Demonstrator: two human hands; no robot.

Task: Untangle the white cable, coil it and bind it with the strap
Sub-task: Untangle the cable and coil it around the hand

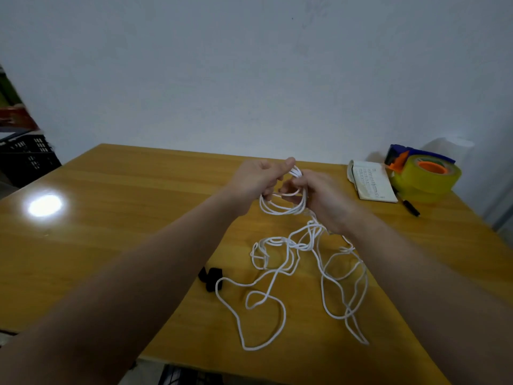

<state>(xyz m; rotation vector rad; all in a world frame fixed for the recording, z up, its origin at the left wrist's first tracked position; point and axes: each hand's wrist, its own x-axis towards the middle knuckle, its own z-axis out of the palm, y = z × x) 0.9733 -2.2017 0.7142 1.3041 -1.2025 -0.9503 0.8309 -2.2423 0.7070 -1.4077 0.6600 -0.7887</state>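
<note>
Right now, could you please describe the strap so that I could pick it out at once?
On the wooden table, look beside the person's left forearm. The strap lies at the left end of the white cable, the only small black folded band among the white loops.

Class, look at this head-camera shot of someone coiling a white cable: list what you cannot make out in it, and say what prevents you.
- White cable ends: no plug is visible in the head view; the hands and the tangle hide them.
- Right hand fingers: motion-blurred, so the grip is unclear.
- Left hand: its fingertips curl behind the loops.
- Black strap: partly behind the left forearm.
- Notebook print: too small to read.
- Black crate: cut off by the left edge.
</note>
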